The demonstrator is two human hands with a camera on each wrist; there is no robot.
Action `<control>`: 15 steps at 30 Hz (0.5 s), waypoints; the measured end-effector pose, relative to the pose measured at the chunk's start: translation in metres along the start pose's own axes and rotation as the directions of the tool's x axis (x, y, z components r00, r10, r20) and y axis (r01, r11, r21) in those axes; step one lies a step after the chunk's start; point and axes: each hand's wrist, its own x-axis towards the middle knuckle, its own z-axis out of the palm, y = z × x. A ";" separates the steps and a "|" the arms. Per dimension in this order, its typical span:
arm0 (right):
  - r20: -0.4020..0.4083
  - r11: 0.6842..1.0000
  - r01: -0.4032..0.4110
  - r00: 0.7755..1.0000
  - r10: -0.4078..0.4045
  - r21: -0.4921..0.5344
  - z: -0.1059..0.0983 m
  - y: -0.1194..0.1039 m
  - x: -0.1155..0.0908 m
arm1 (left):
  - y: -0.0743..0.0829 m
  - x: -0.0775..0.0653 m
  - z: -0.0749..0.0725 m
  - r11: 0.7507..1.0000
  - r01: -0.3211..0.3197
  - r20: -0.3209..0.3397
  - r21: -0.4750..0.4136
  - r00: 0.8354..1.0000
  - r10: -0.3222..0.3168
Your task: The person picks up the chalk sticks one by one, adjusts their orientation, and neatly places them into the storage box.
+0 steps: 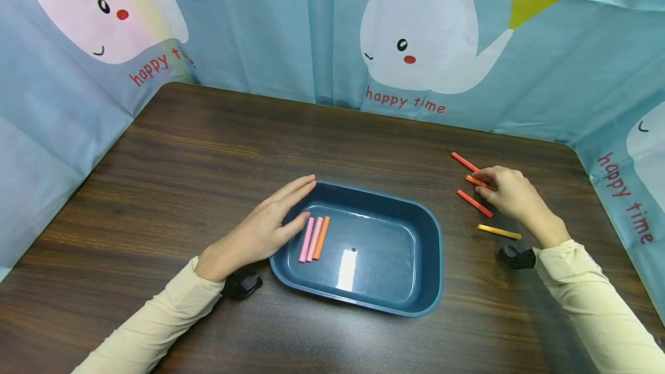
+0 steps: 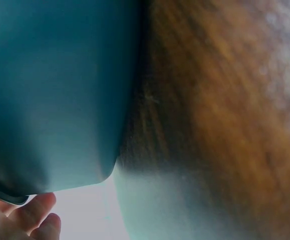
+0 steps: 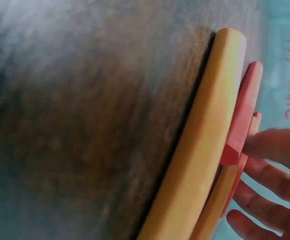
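My left hand (image 1: 265, 227) rests at the left end of a dark blue plastic tub (image 1: 430, 258), fingers extended along the rim and thumb over the inside. In the left wrist view its fingertips (image 2: 42, 205) show beside the tub wall (image 2: 59, 100). Two pink sticks (image 1: 310, 241) and an orange stick (image 1: 321, 238) lie in the tub near that thumb. On the right, my right hand (image 1: 511, 195) pinches another orange stick (image 1: 471, 179) between thumb and fingers, low over the table. Close by lie two red sticks (image 1: 474, 203) and a yellow stick (image 3: 200, 135).
The sticks and tub are on a dark wood table (image 1: 208, 131). A light blue curtain (image 1: 270, 27) with whale prints hangs along the back and sides. Dark wrist devices (image 1: 516, 257) sit under both sleeves.
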 end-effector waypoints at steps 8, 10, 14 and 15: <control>-0.065 0.999 0.033 0.997 -0.034 -0.026 0.002 0.000 -0.001 | 0.000 -0.001 0.000 1.000 0.006 0.004 0.009 1.000 -0.006; -0.093 0.999 0.040 0.995 -0.043 -0.026 0.001 -0.001 -0.002 | 0.001 -0.001 0.000 1.000 0.008 0.006 0.011 1.000 -0.009; -0.132 0.998 0.058 0.989 -0.059 -0.013 -0.001 -0.005 -0.004 | 0.001 -0.001 -0.001 1.000 0.007 0.004 0.014 1.000 -0.007; -0.139 0.998 0.064 0.988 -0.064 -0.005 -0.002 -0.006 -0.005 | 0.001 -0.001 -0.001 1.000 0.007 0.003 0.015 1.000 -0.007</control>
